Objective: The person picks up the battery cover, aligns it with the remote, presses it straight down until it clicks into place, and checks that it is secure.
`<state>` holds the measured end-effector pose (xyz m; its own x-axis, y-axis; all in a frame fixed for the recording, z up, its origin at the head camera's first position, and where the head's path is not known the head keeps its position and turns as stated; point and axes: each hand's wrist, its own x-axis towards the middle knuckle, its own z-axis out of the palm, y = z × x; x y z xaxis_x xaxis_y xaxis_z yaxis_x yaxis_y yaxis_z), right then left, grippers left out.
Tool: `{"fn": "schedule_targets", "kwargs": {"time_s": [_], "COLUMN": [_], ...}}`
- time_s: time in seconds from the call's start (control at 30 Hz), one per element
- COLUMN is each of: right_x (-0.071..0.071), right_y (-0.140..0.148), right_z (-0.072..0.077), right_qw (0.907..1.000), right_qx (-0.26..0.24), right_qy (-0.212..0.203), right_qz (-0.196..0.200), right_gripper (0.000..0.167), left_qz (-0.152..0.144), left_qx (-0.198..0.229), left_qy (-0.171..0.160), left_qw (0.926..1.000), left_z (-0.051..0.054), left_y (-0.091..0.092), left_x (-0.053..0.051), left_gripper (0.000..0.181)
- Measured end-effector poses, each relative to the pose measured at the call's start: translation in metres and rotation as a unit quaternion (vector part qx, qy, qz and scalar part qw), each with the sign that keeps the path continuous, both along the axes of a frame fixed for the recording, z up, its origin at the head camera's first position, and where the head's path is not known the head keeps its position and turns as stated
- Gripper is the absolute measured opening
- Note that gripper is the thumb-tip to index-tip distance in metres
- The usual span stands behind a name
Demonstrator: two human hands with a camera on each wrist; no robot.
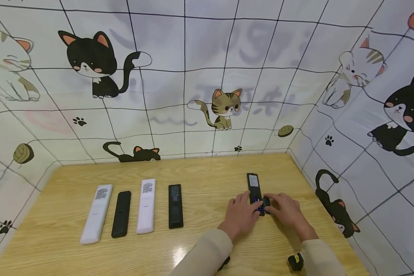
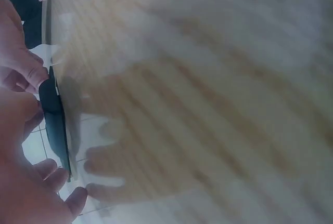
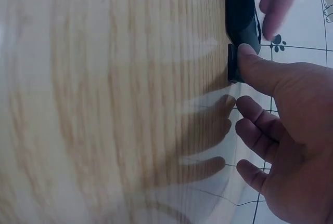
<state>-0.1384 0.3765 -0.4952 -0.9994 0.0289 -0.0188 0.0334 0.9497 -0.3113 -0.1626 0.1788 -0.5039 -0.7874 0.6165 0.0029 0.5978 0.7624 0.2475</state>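
A black remote control (image 1: 253, 186) lies back side up near the right end of the table, its battery bay uncovered and blue batteries (image 1: 258, 205) showing. My left hand (image 1: 240, 214) holds this remote, fingers along its left side and thumb over the bay. Just right of the remote, my right hand (image 1: 287, 211) pinches a small black battery cover (image 1: 266, 206) between thumb and finger. In the right wrist view the right thumb presses on the cover (image 3: 232, 64), close beside the remote (image 3: 241, 8). The left wrist view catches the remote (image 2: 53, 112) edge-on between both hands.
To the left lie a white remote (image 1: 97, 214), a black remote (image 1: 121, 214), another white remote (image 1: 146, 207) and another black remote (image 1: 175, 207). A black object with yellow (image 1: 295, 262) sits by the right sleeve. The left sleeve partly hides a dark thing (image 1: 224, 263). Cat-print cloth (image 1: 179, 84) surrounds the table.
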Motion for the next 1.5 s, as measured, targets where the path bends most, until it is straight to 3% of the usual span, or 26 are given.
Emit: {"fn": "schedule_targets", "kwargs": {"time_s": [0.33, 0.47, 0.57, 0.7, 0.8, 0.97, 1.13, 1.33, 1.5], "right_x": [0.001, 0.002, 0.003, 0.004, 0.006, 0.008, 0.004, 0.0, 0.001], "right_y": [0.006, 0.006, 0.007, 0.009, 0.009, 0.008, 0.003, -0.009, -0.025], "right_z": [0.003, 0.007, 0.008, 0.009, 0.01, 0.015, 0.02, 0.025, 0.029], "right_qw": [0.9976, 0.9963, 0.994, 0.9889, 0.9873, 0.9853, 0.9829, 0.9793, 0.9727], "right_qx": [-0.052, -0.07, -0.096, -0.136, -0.147, -0.158, -0.175, -0.198, -0.228], "right_qy": [-0.032, -0.035, -0.037, -0.034, -0.028, -0.019, -0.003, 0.032, 0.046], "right_qz": [-0.032, -0.035, -0.038, -0.049, -0.054, -0.062, -0.058, -0.031, -0.002], "right_gripper": [0.04, 0.039, 0.038, 0.035, 0.036, 0.039, 0.039, 0.041, 0.037], "left_qz": [-0.003, 0.011, 0.026, 0.041, 0.052, 0.08, 0.12, 0.139, 0.138], "left_qx": [-0.036, -0.023, -0.037, -0.061, -0.069, -0.068, -0.045, 0.009, 0.084], "left_qy": [0.052, 0.071, 0.095, 0.141, 0.154, 0.108, 0.008, -0.069, -0.14], "left_qw": [0.998, 0.9972, 0.9945, 0.9874, 0.9843, 0.9886, 0.9917, 0.9879, 0.9769], "left_z": [-0.002, -0.003, -0.003, -0.003, -0.003, 0.003, 0.01, 0.01, 0.008], "left_y": [0.007, 0.011, 0.015, 0.021, 0.023, 0.017, 0.001, -0.014, -0.025], "left_x": [0.008, 0.011, 0.013, 0.014, 0.012, 0.007, 0.0, -0.003, -0.007], "left_gripper": [0.045, 0.045, 0.046, 0.035, 0.026, 0.041, 0.06, 0.045, 0.031]}}
